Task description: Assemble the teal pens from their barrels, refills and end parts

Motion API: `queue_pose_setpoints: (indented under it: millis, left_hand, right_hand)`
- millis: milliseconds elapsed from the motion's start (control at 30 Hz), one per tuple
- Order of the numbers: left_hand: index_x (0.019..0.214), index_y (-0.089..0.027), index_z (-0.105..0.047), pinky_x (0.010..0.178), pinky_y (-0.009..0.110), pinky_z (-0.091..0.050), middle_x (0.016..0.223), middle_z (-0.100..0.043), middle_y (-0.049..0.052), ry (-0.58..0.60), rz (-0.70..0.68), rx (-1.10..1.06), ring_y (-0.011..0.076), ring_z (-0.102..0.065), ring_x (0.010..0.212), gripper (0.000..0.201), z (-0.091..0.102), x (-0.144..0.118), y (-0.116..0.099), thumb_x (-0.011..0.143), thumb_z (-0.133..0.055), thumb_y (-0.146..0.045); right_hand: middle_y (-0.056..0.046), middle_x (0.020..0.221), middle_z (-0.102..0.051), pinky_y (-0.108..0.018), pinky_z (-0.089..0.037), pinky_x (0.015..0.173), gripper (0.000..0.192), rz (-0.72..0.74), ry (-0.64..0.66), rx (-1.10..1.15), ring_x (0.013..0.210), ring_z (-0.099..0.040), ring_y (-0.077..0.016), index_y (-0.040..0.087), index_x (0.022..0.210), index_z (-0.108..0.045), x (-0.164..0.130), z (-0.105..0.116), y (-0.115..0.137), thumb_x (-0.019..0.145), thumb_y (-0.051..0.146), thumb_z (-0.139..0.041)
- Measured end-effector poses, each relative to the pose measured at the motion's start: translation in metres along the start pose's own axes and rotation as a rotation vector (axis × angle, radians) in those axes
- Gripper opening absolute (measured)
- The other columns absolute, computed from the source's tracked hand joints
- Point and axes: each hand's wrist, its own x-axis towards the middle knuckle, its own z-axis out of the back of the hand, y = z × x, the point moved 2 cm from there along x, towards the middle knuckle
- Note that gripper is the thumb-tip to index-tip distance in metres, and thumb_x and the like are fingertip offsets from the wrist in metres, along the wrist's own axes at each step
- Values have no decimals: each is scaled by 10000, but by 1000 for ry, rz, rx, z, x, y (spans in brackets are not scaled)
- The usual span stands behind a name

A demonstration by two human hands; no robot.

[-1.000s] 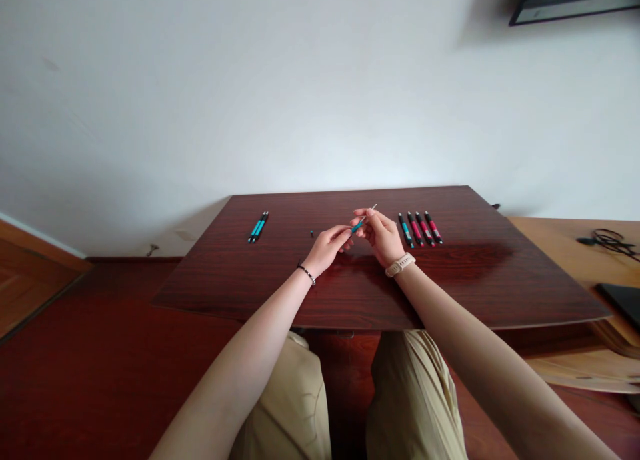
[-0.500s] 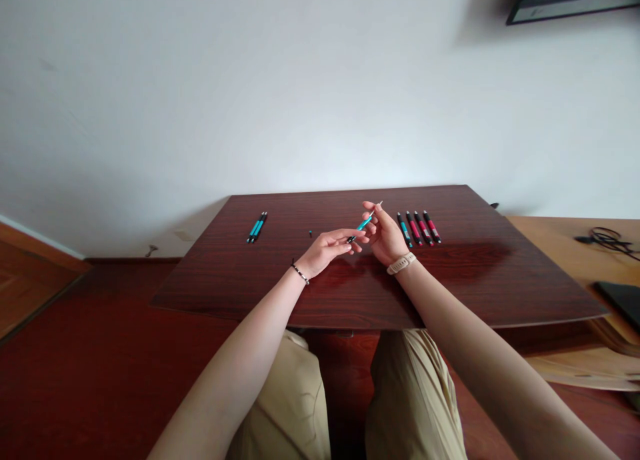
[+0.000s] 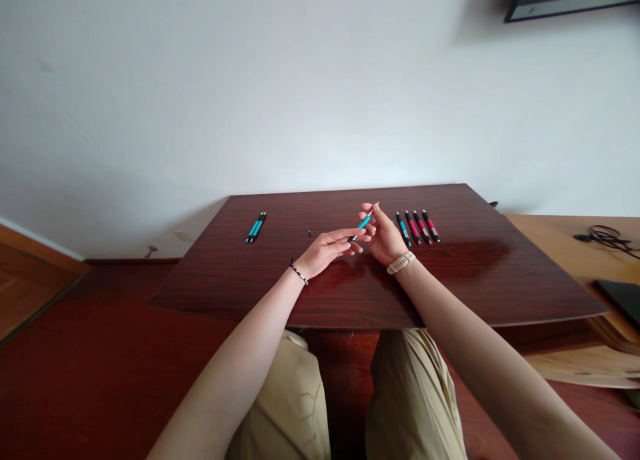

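Observation:
Over the middle of the table, my left hand (image 3: 326, 252) pinches the black end of a teal pen barrel (image 3: 364, 222) that slants up to the right. My right hand (image 3: 388, 239) has its fingertips closed on a thin white pen refill (image 3: 371, 212), which sticks out of the barrel's upper end. How deep the refill sits inside is hidden. A small teal and black pen piece (image 3: 309, 233) stands on the table, left of my hands. Just right of my right hand lies another teal pen (image 3: 403, 229).
Several pink pens (image 3: 423, 227) lie in a row at the right of the dark wooden table (image 3: 270, 280). Two teal pens (image 3: 256, 227) lie together at the left. A lighter desk (image 3: 560, 237) with a black cable (image 3: 607, 237) adjoins on the right; the wall (image 3: 320, 113) stands behind.
Less of the white refill shows beyond the barrel than before; my right fingertips have come slightly closer to the barrel. The pens on the table lie as they were.

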Motion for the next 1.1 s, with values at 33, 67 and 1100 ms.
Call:
queue_pose_setpoints:
  millis: [33, 67, 1100]
  left_hand:
    - [1364, -252, -779, 983, 405, -527, 1386, -752, 161, -1, 0, 0, 254, -739, 1105, 435, 0, 0, 0, 937, -779, -333]
    - [1358, -253, -783, 985, 405, -528, 1383, -753, 158, 0, -1, 0, 255, -738, 1108, 432, 0, 0, 0, 933, -782, -332]
    - [1241, -183, -800, 963, 389, -512, 1261, -775, 157, -78, -28, -16, 247, -713, 1055, 359, 5, 1, -3, 923, -707, -324]
  right_hand:
    - [32, 931, -745, -182, -498, 451, 330, -8, 0, -3, 488, -419, -66, 264, 1083, -695, -1, -1, 0, 932, 536, -804]
    - [31, 941, -751, -189, -501, 450, 333, -15, 0, -12, 478, -412, -67, 270, 1081, -684, -1, -2, 0, 941, 553, -791]
    - [-8, 1069, -809, -236, -577, 586, 363, 136, -8, -157, 618, -565, -113, 272, 1005, -655, 0, 2, -2, 936, 611, -763]
